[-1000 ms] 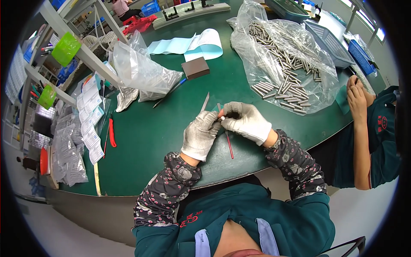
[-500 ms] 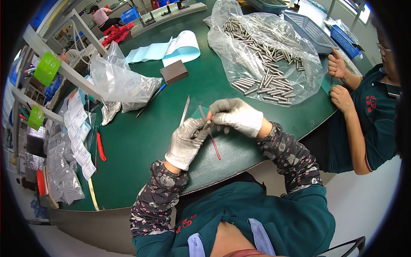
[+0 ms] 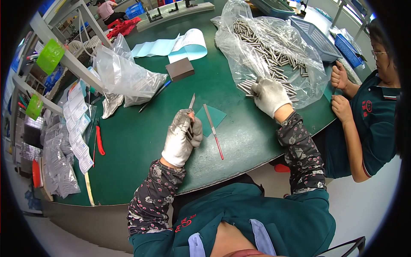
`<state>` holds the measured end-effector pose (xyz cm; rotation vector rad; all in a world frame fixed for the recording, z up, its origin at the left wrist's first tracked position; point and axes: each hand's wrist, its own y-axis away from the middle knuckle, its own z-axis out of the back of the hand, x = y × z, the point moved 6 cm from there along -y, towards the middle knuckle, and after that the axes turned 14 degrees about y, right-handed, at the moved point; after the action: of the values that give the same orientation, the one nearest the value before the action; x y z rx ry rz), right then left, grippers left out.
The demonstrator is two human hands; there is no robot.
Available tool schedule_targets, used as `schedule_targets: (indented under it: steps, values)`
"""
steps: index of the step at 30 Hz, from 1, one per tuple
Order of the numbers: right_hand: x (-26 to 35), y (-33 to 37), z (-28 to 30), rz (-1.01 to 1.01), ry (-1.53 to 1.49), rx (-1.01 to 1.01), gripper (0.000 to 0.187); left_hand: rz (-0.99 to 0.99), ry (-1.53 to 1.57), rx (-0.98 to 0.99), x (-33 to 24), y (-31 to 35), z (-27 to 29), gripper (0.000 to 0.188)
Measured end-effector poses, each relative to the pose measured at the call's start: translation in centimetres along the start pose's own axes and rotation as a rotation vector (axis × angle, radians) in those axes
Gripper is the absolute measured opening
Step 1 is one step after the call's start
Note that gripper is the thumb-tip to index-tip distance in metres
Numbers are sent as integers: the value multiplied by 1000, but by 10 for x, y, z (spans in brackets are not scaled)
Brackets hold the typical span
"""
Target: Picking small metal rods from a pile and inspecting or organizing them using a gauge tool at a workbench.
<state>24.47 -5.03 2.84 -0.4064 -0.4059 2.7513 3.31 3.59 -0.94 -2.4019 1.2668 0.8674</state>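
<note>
My left hand (image 3: 180, 135), in a greyed white glove, is closed around a thin pointed metal blade (image 3: 192, 101) that sticks up past the fingers. Something small and dark also shows between those fingers, too unclear to name. To the right of that hand a needle file (image 3: 213, 128) with a red handle lies partly on a small green sheet (image 3: 217, 115). My gloved right hand (image 3: 272, 97) reaches down onto the near edge of a pile of short metal pins (image 3: 274, 60), fingers curled; what they grip is hidden. The pins lie on a spread clear plastic bag (image 3: 233, 51).
At the left are a filled plastic bag (image 3: 122, 77), a pen (image 3: 155, 96), a brown block (image 3: 180, 69), paper sheets (image 3: 188, 45) and a red-handled tool (image 3: 99, 140). Baskets (image 3: 314, 38) stand at the back right. A co-worker (image 3: 359, 111) sits close on my right.
My right hand has left my left hand and moved right to the pins. The left hand has turned, with the blade still in it. The needle file and green sheet are now uncovered.
</note>
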Motion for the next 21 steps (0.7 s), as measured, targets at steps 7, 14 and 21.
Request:
schedule_targets:
  steps: [7, 14, 21]
  values:
    - [37, 7, -8, -2, -1139, 276, 15, 29, -417, -179, -3, 4, -13, 20]
    - [56, -2, 1, 4, -1027, 218, 9, -238, -977, -109, -1, 3, -3, 20]
    - [75, -7, 8, 205, -587, 30, 8, -328, -1843, 160, 11, 14, -28, 29]
